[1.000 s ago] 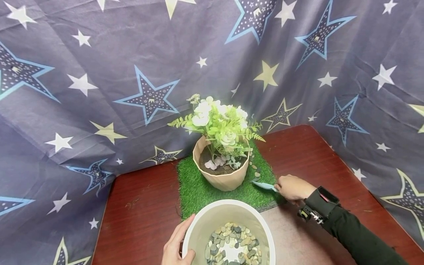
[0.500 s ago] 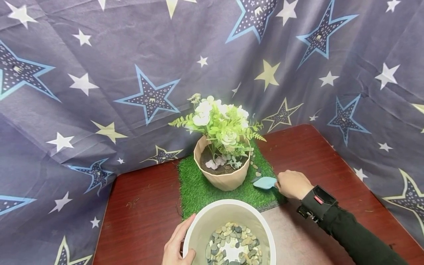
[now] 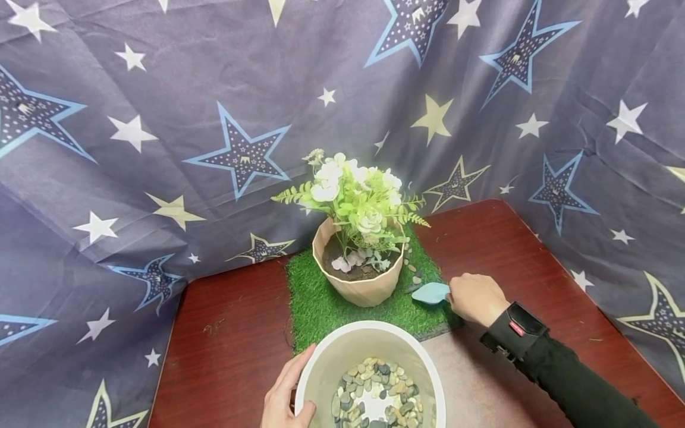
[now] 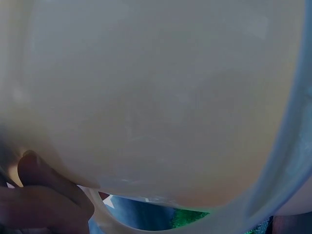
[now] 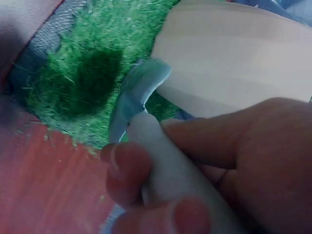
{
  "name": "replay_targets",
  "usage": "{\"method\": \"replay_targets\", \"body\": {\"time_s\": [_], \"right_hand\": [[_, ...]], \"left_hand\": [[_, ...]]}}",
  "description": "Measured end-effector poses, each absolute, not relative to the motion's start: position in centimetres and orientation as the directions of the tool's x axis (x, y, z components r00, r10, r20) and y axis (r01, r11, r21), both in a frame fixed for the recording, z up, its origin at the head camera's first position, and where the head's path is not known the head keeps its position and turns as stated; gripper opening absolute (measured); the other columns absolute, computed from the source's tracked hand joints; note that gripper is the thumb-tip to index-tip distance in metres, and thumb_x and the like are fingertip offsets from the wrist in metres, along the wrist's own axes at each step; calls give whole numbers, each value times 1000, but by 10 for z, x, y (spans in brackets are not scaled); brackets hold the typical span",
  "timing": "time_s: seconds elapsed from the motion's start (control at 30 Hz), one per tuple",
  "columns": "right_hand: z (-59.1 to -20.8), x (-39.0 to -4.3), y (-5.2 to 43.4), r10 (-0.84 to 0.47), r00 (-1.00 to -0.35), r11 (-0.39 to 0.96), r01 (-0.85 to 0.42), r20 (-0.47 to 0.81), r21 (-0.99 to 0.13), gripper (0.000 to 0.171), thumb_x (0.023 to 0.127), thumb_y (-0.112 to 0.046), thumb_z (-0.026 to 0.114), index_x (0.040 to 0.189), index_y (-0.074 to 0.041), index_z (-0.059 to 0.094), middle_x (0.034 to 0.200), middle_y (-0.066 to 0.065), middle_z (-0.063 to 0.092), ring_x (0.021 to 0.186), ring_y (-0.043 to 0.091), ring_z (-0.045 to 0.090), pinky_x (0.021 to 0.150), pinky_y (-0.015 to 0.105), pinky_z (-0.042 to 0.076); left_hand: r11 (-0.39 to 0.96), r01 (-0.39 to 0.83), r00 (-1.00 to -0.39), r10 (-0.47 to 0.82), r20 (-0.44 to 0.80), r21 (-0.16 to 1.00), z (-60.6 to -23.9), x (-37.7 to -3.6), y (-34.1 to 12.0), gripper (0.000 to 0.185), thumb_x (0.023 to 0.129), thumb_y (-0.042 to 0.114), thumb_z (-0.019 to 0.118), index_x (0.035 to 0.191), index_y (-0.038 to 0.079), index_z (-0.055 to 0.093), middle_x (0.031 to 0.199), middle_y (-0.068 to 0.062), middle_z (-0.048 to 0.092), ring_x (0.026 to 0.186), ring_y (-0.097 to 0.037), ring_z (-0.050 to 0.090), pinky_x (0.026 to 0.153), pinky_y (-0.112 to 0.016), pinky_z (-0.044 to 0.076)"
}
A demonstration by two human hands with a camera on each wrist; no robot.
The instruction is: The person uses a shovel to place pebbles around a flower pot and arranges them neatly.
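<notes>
My right hand (image 3: 477, 298) grips the pale handle of a small light-blue trowel (image 3: 430, 293), whose blade is over the right part of the green turf mat. In the right wrist view, fingers and thumb wrap the trowel handle (image 5: 168, 170). My left hand (image 3: 288, 392) holds the left rim of a white bucket (image 3: 369, 326), thumb inside and fingers outside. Grey and tan pebbles (image 3: 350, 386) ring the bucket's floor around a bare white middle. The left wrist view is mostly filled by the bucket's pale wall (image 4: 156, 107), with part of the hand at lower left.
A beige faceted pot (image 3: 364, 291) with soil, white flowers and green leaves (image 3: 358, 196) stands on the turf mat (image 3: 316, 321). A line of pebbles (image 3: 416, 274) lies right of the pot. Star-printed cloth (image 3: 321, 59) hangs behind the red-brown table (image 3: 230, 339).
My right hand has turned the trowel from nearly edge-on to showing its broad blade, and moved it slightly right. The left hand and bucket have stayed put.
</notes>
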State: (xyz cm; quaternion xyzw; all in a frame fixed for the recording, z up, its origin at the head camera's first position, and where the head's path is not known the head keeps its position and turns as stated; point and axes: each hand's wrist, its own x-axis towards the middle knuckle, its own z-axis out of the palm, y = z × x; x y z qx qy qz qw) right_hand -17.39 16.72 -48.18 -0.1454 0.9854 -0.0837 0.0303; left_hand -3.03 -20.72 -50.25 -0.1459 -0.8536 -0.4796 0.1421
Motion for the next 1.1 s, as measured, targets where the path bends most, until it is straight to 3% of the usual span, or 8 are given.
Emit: {"method": "replay_targets", "body": {"time_s": [0.23,0.33,0.47,0.63,0.77,0.87,1.0,1.1], "right_hand": [[-469,-171,168,-354,-935,920,-349,6,-176,42,91,-19,70,58,-21,45,56,-3,46,53,16,48,50,41,45],[-451,-168,177,-389,-921,903,-379,-9,-201,29,91,-23,71,63,-24,62,63,-6,59,59,14,56,54,43,49],[-410,-155,190,-462,-886,862,-458,31,-216,10,93,-29,74,84,-32,78,77,-15,69,68,9,62,63,41,53],[-365,-129,178,-599,-781,766,-623,175,-160,22,93,-37,75,74,-39,62,67,-25,50,60,-1,45,55,28,41],[-361,-109,140,-685,-675,691,-722,275,-50,30,86,-35,80,67,-35,56,62,-21,47,53,1,39,49,25,36],[-370,-98,104,-746,-618,656,-747,246,113,25,78,-25,83,64,-31,63,62,-15,55,50,4,43,46,26,38],[-389,-89,56,-800,-586,588,-718,132,374,21,76,-25,81,63,-32,67,61,-13,61,50,7,48,45,27,39],[-403,-87,27,-799,-595,554,-675,84,487,19,79,-34,79,63,-36,68,62,-16,63,51,6,49,46,26,38]], "left_hand": [[494,390,-916,118,384,777,-502,-32,-206,90,55,-16,58,143,5,60,131,-16,64,79,-5,67,56,-16,55],[489,387,-917,119,380,782,-501,-33,-206,92,56,-16,57,144,7,60,132,-16,64,77,-5,67,55,-16,55],[490,380,-920,115,374,784,-502,-33,-207,92,56,-15,58,144,10,60,132,-15,64,78,-4,66,57,-16,55],[483,392,-915,115,387,783,-504,-32,-209,90,55,-14,58,142,8,62,132,-14,64,82,-4,65,58,-15,55],[474,399,-912,112,396,785,-504,-33,-208,91,54,-13,57,143,7,62,132,-12,64,83,-4,65,58,-17,56],[477,387,-917,111,383,789,-504,-34,-207,91,55,-14,58,143,9,61,133,-10,64,83,-4,65,58,-17,55],[487,368,-925,109,363,792,-505,-32,-208,89,57,-14,58,143,9,62,131,-7,64,81,-2,64,55,-16,54],[487,374,-923,111,369,789,-506,-31,-208,89,57,-13,58,142,8,62,131,-6,64,79,-1,63,53,-15,53]]}}
